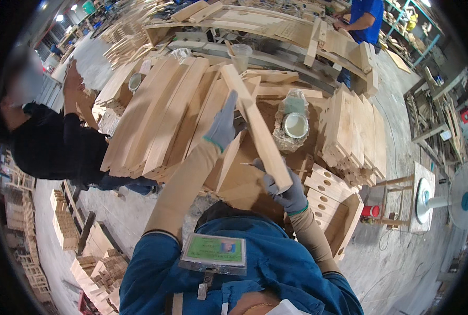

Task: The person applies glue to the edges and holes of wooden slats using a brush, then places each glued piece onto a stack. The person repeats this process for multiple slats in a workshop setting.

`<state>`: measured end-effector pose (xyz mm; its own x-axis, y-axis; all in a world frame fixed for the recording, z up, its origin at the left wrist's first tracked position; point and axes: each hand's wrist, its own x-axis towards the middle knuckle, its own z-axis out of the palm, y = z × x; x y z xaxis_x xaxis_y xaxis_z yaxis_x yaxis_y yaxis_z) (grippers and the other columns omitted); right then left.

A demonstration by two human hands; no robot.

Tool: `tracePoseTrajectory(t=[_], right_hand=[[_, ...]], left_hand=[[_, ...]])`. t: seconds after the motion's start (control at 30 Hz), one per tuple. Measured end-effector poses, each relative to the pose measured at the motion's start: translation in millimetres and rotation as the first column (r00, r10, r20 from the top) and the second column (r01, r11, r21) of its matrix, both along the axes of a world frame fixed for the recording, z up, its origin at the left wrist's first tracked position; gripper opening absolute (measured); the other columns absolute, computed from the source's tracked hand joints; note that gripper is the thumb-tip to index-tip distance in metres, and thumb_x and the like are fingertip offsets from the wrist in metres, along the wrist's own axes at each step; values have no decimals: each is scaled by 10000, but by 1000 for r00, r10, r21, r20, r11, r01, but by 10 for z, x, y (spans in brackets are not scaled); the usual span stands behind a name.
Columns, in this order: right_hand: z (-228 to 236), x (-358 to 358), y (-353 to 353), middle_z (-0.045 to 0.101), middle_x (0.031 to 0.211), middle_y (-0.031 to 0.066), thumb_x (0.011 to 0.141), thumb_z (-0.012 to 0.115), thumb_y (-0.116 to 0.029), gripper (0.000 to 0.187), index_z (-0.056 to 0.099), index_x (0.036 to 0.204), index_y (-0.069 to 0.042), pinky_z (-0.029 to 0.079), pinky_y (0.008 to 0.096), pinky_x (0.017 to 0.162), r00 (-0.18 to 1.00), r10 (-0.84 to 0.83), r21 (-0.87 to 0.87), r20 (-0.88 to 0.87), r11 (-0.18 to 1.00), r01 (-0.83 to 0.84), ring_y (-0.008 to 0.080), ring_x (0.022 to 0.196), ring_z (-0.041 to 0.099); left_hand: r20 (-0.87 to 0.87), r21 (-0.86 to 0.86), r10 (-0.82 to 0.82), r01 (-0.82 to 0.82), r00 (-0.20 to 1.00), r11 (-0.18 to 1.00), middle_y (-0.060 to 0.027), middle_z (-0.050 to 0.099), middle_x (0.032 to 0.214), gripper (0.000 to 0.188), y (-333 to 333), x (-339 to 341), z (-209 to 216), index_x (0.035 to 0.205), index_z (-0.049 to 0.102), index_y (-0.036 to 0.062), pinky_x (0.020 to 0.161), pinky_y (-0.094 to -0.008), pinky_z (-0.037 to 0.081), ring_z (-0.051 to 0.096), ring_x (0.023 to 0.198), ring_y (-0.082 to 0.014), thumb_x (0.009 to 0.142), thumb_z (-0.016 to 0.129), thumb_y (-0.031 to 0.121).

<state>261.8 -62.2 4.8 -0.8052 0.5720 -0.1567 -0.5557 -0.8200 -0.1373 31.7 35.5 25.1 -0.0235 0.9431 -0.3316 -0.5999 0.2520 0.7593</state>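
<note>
Head view: a long, pale wooden slat (pixel 256 126) is held above the tabletop (pixel 255 181) between two grey-gloved hands. Its long axis runs on a slant, from an upper end near a clear plastic cup (pixel 240 55) down and to the right to a lower end at the right hand (pixel 287 191). The upper end points away from the person, the lower end toward their chest.

The right hand's grip is closed around the slat's lower end, fingers curled under it. The left hand (pixel 223 125) is raised beside the slat's upper half, its fingers nearly straight and resting along the slat's left edge; whether they actually clasp it I cannot tell.

Below the slat lie stacked planks (pixel 155 118), fanned out side by side. Just right of the slat sits a round tin with white contents (pixel 296 125). Blocks with drilled holes (pixel 325 191) lie by the right hand. Another person in black (pixel 55 144) stands on the left.
</note>
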Motion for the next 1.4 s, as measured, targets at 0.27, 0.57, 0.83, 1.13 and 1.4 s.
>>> tracePoseTrajectory(t=[0.27,0.57,0.83,1.13,1.4], right_hand=[[85,598,208,612,988,69,971,398,-350,470,441,1282,-1,496,279,726,454,-757,834,470,549,52,137,802,594],[-73,655,1146,633,752,67,827,636,-41,95,589,870,30,489,230,618,163,-780,739,605,625,251,119,678,603],[-346,567,1474,645,796,54,809,641,-13,52,597,833,0,463,241,603,-22,-941,868,338,320,-379,99,706,590],[-354,654,1458,610,765,19,813,637,-10,39,606,812,14,461,222,616,2,-834,832,551,550,-69,80,694,566],[-536,721,1411,613,745,28,792,680,-76,102,601,791,-11,450,216,634,48,-808,793,588,587,163,59,685,546]], left_hand=[[-42,113,-139,143,989,983,-105,546,786,551,380,115,594,994,514,28,563,-331,522,565,604,-205,881,455,563],[-226,-110,-518,507,825,855,-121,562,933,628,-430,-22,443,1288,391,1,595,-318,512,611,694,-191,920,403,509],[-51,-245,-444,420,894,874,-138,606,839,434,-831,-132,238,1012,558,-35,589,-308,507,611,644,-208,927,441,375],[-62,-289,-455,421,888,860,-165,606,873,325,-994,-141,116,1029,543,-62,604,-323,524,619,661,-228,905,480,231],[-56,-305,-505,467,861,830,-173,601,896,314,-1031,-193,-12,1045,537,-56,616,-329,533,619,674,-222,888,498,214]])
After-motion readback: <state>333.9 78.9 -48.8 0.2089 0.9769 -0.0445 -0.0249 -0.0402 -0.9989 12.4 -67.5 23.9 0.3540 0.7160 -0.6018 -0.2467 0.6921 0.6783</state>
